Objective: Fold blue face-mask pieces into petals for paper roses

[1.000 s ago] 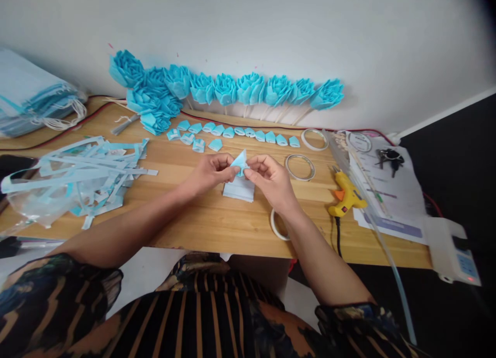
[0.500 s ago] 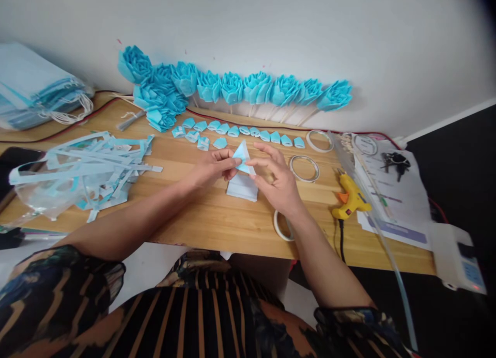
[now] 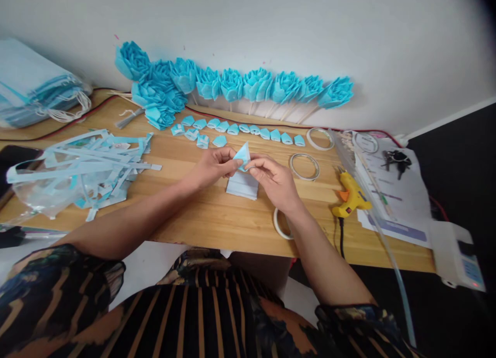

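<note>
Over the wooden table point(image 3: 194, 218), just above a pale blue stack point(image 3: 242, 188), pinches with left hand point(image 3: 211, 168) and right hand point(image 3: 273, 181), fingertips closing from either side, one blue folded triangle point(image 3: 243, 154) (apex up and away from the body), midway between, equally near each.

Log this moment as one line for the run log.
left hand: pinching blue piece | right hand: pinching it too | below: blue stack on table | right of hands: glue gun
</note>
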